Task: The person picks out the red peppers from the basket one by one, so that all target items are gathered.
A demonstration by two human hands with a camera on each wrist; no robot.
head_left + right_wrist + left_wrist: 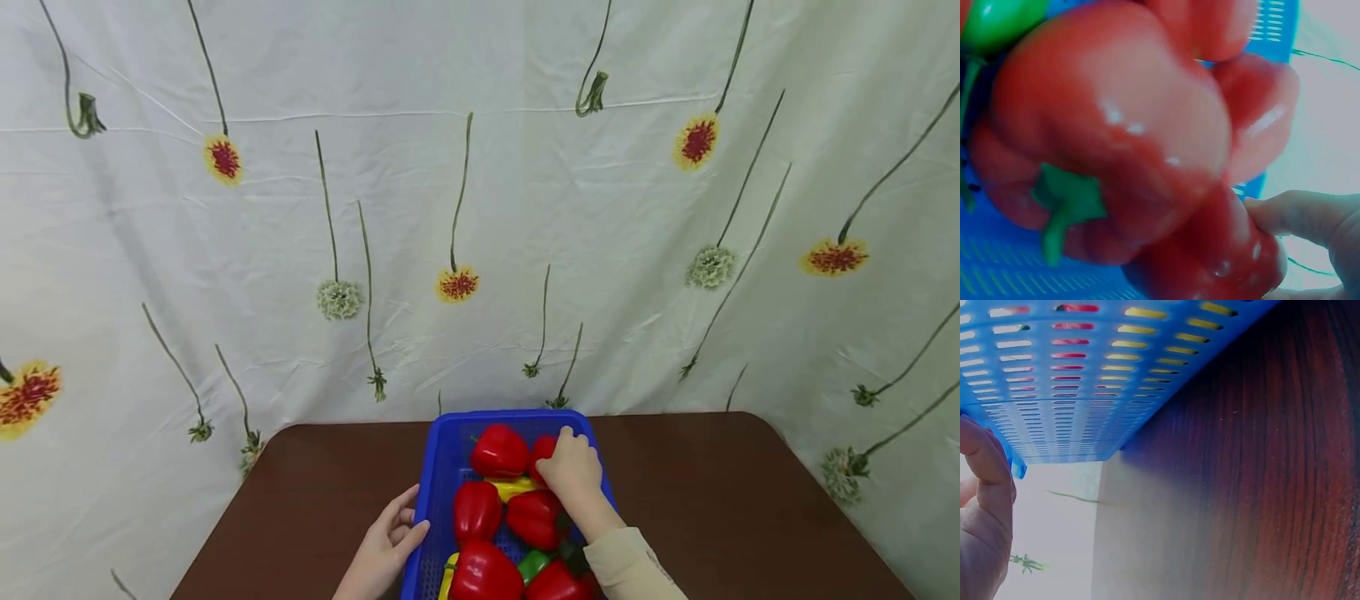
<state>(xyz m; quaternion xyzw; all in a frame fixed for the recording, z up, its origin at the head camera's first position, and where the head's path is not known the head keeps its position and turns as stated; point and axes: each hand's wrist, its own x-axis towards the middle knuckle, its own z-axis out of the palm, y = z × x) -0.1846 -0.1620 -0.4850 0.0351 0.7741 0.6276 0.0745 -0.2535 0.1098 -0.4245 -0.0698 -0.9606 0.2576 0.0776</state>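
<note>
A blue plastic basket (510, 414) holds several red bell peppers, with yellow and green pieces among them. At its far right corner my right hand (576, 475) grips a red bell pepper (1229, 250); the thumb (1282, 212) presses its side in the right wrist view. Nearer that camera lies another red bell pepper (1129, 106) with a green stem (1063, 197). My left hand (382, 546) holds the basket's left rim, thumb against the edge and fingers bent along the outer side. From the left wrist, the slotted basket wall (1060, 444) shows beside that hand.
Under the basket is a dark brown wooden table (705, 500) with rounded far corners. A pale cloth (390, 200) printed with flowers hangs behind it. A green vegetable (534, 565) and a yellow one (513, 487) lie among the peppers.
</note>
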